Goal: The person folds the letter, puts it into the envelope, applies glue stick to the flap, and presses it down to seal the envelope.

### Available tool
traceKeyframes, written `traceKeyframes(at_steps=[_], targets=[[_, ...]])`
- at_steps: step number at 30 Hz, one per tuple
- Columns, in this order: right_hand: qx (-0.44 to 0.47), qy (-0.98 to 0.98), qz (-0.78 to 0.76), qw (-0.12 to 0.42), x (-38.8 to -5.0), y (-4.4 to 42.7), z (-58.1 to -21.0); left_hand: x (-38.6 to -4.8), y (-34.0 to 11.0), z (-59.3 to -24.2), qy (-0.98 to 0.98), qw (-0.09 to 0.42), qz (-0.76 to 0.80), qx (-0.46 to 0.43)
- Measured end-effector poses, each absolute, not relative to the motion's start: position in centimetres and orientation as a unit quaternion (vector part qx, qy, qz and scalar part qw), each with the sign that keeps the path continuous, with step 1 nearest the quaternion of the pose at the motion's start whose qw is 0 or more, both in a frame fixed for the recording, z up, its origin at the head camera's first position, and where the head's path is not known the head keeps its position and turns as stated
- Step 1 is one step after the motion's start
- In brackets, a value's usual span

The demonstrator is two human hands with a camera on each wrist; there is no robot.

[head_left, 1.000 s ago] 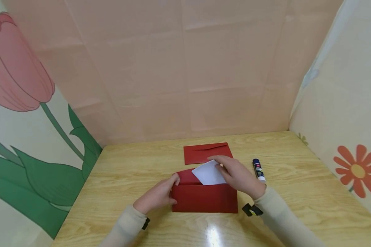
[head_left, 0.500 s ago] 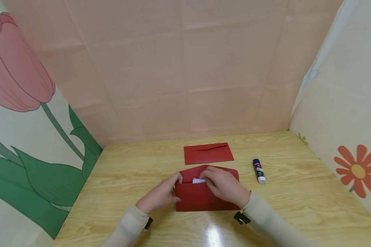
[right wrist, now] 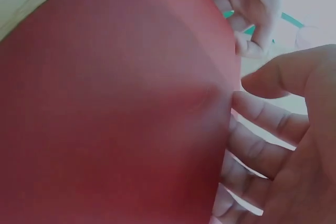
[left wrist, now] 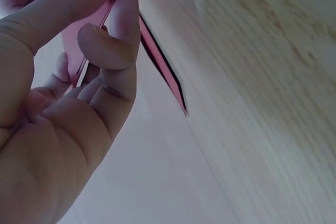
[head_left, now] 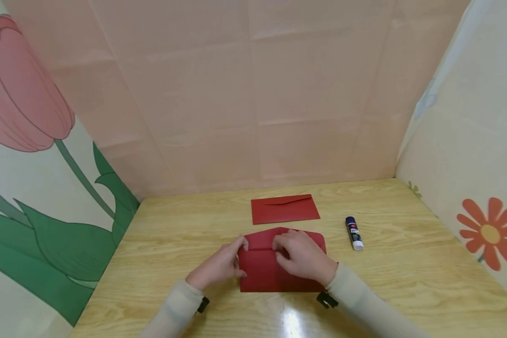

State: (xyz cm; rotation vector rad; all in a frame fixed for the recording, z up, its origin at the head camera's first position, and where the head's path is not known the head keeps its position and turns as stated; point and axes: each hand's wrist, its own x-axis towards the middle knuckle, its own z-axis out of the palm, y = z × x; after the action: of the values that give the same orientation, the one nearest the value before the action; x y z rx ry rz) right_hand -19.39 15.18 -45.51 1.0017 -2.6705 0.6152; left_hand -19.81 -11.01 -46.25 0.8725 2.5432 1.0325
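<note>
Red rectangular paper envelope (head_left: 259,272) runs lengthwise left to right over the wood-grain table (head_left: 186,223), flap (head_left: 262,239) pointing toward the creased pinkish backdrop (head_left: 194,103). The left hand (head_left: 217,267) grips it at the left; the right hand (head_left: 304,256) touches its mouth; whether it pinches, I cannot tell.

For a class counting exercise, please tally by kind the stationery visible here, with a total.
Red envelopes: 2
Glue stick: 1
Total: 3
</note>
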Motion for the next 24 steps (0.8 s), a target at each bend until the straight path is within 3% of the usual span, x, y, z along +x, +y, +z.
traceKeyframes(at_steps=[9,19,24], targets=[[0.325,-0.913,0.242,0.042,-19.5,15.6,-45.8,-19.9,-11.1,-46.6,0.876,0.149,0.36,0.282],[0.33,-0.918,0.216,0.039,-20.0,16.1,-47.2,-20.3,-11.1,-47.7,0.89,0.145,0.35,0.253],[0.26,-0.951,0.164,0.02,-20.0,16.7,-47.8,-19.7,-11.1,-47.8,0.92,0.133,0.29,0.229]])
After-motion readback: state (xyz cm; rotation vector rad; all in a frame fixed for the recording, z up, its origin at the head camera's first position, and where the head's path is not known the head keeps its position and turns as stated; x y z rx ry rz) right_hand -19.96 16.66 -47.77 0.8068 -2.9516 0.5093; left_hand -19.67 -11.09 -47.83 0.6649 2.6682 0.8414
